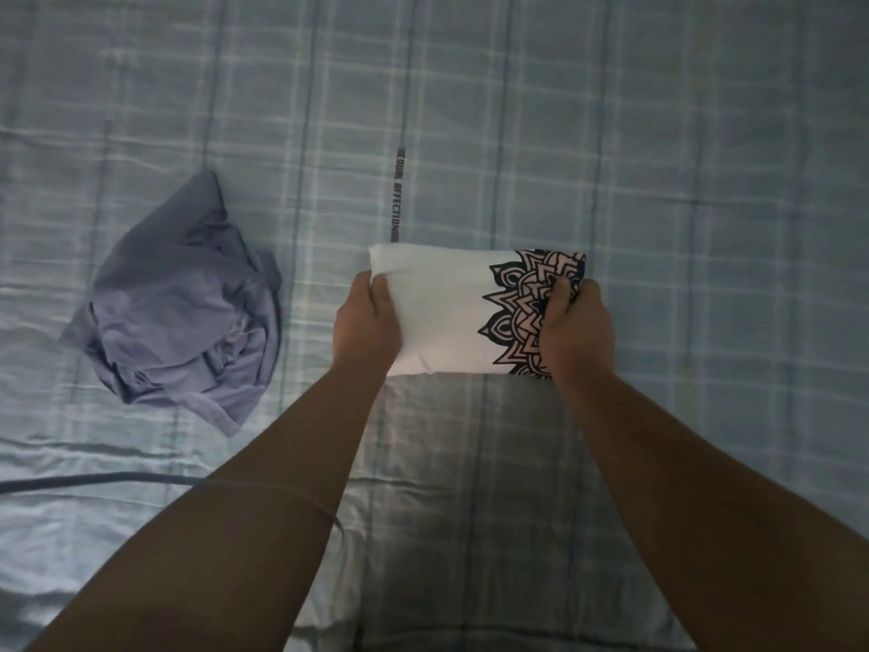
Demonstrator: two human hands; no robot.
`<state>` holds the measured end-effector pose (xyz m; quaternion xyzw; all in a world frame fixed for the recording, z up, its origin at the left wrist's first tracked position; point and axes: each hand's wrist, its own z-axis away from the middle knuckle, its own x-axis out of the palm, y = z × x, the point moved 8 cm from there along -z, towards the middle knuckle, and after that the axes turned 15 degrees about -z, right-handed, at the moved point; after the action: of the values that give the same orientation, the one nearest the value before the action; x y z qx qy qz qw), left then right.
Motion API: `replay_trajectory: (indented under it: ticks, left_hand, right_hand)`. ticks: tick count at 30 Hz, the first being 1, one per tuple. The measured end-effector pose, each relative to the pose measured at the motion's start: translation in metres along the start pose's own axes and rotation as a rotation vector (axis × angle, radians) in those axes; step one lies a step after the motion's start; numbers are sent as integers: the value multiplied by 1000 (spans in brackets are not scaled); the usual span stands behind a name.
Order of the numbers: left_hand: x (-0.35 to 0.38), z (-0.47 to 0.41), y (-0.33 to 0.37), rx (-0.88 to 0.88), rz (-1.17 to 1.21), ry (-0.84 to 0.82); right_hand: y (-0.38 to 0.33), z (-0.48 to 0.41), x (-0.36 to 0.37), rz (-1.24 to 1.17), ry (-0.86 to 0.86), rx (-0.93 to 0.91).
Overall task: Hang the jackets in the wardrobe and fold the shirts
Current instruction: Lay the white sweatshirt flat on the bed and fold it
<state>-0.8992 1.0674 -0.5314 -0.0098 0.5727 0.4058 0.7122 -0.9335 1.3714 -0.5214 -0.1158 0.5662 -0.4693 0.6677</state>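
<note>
Both sets of fingers (pixel 380 290) curl round the short ends of the folded white shirt (pixel 442 317): left hand (pixel 369 322) on the plain end, right hand (pixel 576 331) on the black-patterned end. Shirt sits low over the bed (pixel 682 171); can't tell if it touches. Risk: limp soft cloth, so uneven release could let layers slide and the neat rectangle open. Crumpled bluish garment (pixel 188 312) lies well left, unfolded. Sheet smooth, checked.
</note>
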Motion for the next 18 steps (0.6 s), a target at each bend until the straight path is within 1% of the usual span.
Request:
replay_trajectory:
  ticks: [3, 5, 9, 11, 14, 15, 16, 18]
  left_hand:
    - [2, -6, -6, -28, 26, -59]
    - [0, -6, -6, -62, 40, -69]
    - [-8, 7, 1, -85, -14, 12]
    - [-14, 16, 3, -116, -61, 43]
    - [-27, 25, 13, -95, -216, 106]
    - [-28, 27, 15, -111, -251, 93]
    - [-26, 28, 13, -154, -245, 42]
    - [-15, 27, 7, -291, -168, -124]
  right_hand:
    - [-1, -1, 0, -1, 9, 7]
    - [-3, 0, 0, 2, 8, 12]
    - [-9, 2, -3, 16, 29, 13]
    - [-8, 6, -4, 41, 10, 15]
    - [-12, 14, -13, -2, 9, -24]
    - [-14, 18, -17, -11, 34, -57]
    - [-16, 21, -21, -13, 51, -79]
    - [-12, 26, -23, -53, 48, -37]
